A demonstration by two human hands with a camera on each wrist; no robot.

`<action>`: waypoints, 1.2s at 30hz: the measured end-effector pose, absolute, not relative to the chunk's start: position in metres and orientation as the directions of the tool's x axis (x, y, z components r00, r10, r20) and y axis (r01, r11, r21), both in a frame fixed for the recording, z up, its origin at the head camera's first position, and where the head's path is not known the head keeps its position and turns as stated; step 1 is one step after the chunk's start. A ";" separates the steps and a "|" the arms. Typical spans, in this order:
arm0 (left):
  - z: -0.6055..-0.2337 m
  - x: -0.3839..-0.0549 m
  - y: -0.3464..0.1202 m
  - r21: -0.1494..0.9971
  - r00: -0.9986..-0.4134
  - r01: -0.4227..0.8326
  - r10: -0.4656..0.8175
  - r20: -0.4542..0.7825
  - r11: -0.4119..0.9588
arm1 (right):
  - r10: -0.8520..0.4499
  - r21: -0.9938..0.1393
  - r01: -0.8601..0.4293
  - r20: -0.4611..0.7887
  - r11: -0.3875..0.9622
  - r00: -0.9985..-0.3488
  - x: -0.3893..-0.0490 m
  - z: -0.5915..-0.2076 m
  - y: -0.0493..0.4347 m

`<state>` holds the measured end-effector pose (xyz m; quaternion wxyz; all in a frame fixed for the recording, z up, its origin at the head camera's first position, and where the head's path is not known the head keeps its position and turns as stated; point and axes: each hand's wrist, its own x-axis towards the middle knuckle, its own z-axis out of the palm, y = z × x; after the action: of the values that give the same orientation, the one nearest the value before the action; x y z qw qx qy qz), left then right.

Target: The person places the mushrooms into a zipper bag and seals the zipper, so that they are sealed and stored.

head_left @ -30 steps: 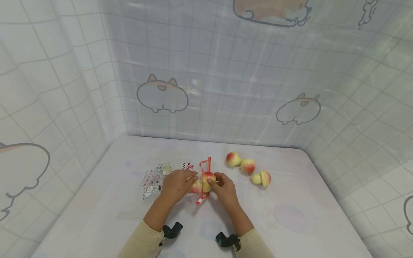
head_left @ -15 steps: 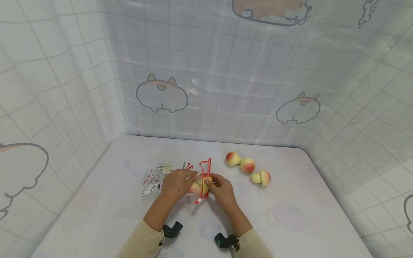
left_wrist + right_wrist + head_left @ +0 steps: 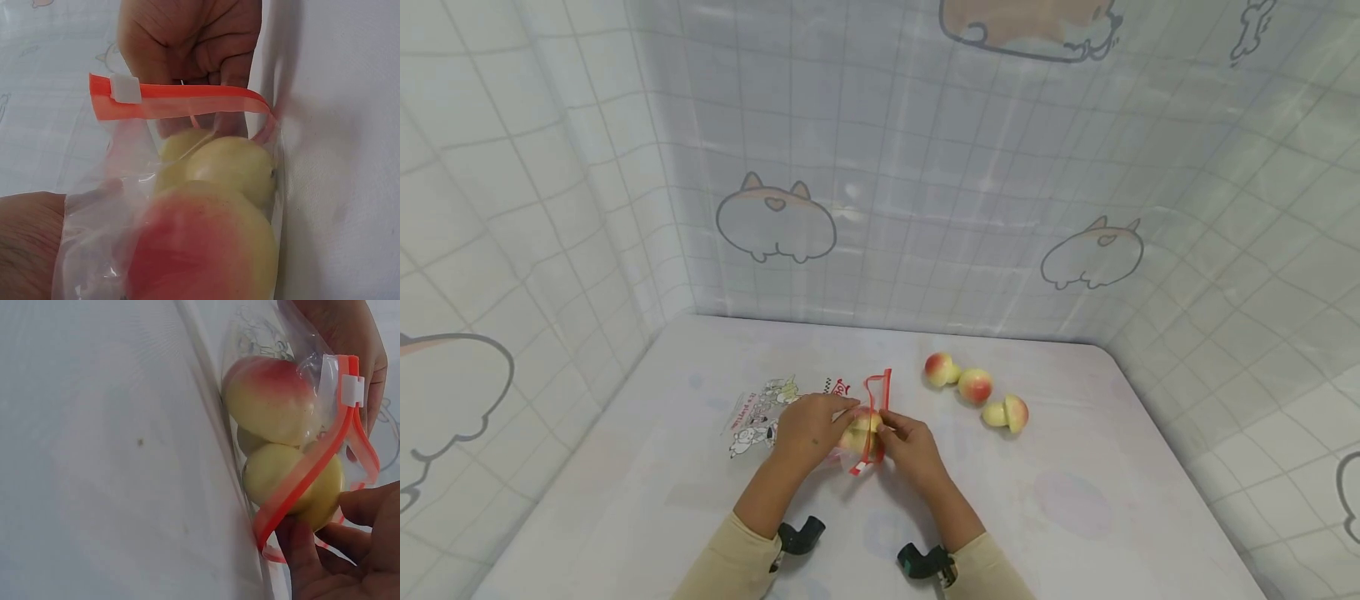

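Note:
A clear zip bag (image 3: pixel 754 423) with printed cartoon figures lies on the table, its red zip edge (image 3: pixel 312 462) spread apart. My left hand (image 3: pixel 808 427) grips the bag's upper side just behind the mouth. In the bag sits a yellow toy mushroom with a red cap (image 3: pixel 200 244). My right hand (image 3: pixel 913 446) holds a second mushroom (image 3: pixel 331 490) at the mouth, thumb and fingertips on its yellow end. That mushroom lies mostly inside, against the first. A white slider (image 3: pixel 352 391) sits at one end of the zip.
Three more red-and-yellow mushrooms lie right of the bag: one at the back (image 3: pixel 940 370), one in the middle (image 3: pixel 976 387) and one nearer (image 3: pixel 1009 414). Patterned curtains (image 3: pixel 925 208) stand around the white table (image 3: pixel 1060 517) at the back and sides.
My right hand has moved left, carrying the mushroom from the bag's mouth further in past the red zip. The left hand keeps its hold on the bag, and the three loose mushrooms stay put.

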<state>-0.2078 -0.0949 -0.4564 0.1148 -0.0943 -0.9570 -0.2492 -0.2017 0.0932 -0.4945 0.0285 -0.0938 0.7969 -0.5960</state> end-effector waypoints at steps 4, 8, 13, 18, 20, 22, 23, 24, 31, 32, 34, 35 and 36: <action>-0.457 -0.208 -0.095 0.454 -0.950 0.252 0.129 0.285 0.855 | -0.212 -0.957 -0.136 0.081 0.258 -0.974 -0.196 -0.484 0.092; -0.458 -0.208 -0.095 0.451 -0.944 0.265 0.133 0.303 0.853 | -0.197 -0.953 -0.144 0.093 0.267 -0.976 -0.203 -0.499 0.092; -0.458 -0.208 -0.095 0.443 -0.946 0.262 0.137 0.294 0.858 | -0.188 -0.937 -0.162 0.106 0.311 -0.976 -0.210 -0.514 0.092; -0.458 -0.209 -0.095 0.443 -0.945 0.266 0.141 0.295 0.856 | -0.211 -0.911 -0.168 0.092 0.377 -0.973 -0.210 -0.514 0.090; -0.459 -0.209 -0.095 0.446 -0.943 0.268 0.139 0.301 0.854 | -0.219 -0.904 -0.169 0.087 0.392 -0.972 -0.209 -0.513 0.090; -0.459 -0.210 -0.095 0.450 -0.942 0.271 0.138 0.306 0.851 | -0.219 -0.899 -0.171 0.087 0.403 -0.972 -0.209 -0.512 0.089; -0.460 -0.210 -0.095 0.449 -0.941 0.273 0.140 0.307 0.851 | -0.217 -0.896 -0.172 0.087 0.410 -0.972 -0.208 -0.513 0.090; -0.460 -0.210 -0.095 0.447 -0.941 0.274 0.141 0.307 0.852 | -0.214 -0.894 -0.173 0.090 0.414 -0.973 -0.208 -0.513 0.091; -0.462 -0.210 -0.094 0.439 -0.942 0.272 0.144 0.303 0.856 | -0.177 -0.895 -0.180 0.116 0.408 -0.977 -0.206 -0.509 0.104; -0.462 -0.209 -0.094 0.437 -0.942 0.273 0.145 0.304 0.857 | -0.169 -0.897 -0.180 0.120 0.404 -0.978 -0.206 -0.508 0.107; -0.462 -0.210 -0.094 0.439 -0.944 0.267 0.142 0.298 0.858 | -0.150 -0.899 -0.176 0.125 0.402 -0.981 -0.207 -0.508 0.113; -0.462 -0.210 -0.094 0.440 -0.946 0.263 0.140 0.293 0.858 | -0.138 -0.901 -0.171 0.125 0.400 -0.982 -0.208 -0.507 0.116; -0.462 -0.209 -0.094 0.443 -0.947 0.259 0.137 0.289 0.858 | -0.124 -0.898 -0.170 0.131 0.405 -0.984 -0.208 -0.506 0.120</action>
<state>-0.2094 -0.0944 -0.4616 0.1248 -0.1036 -0.9558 -0.2452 -0.2080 0.1196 -0.5056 -0.0216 -0.0877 0.8378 -0.5384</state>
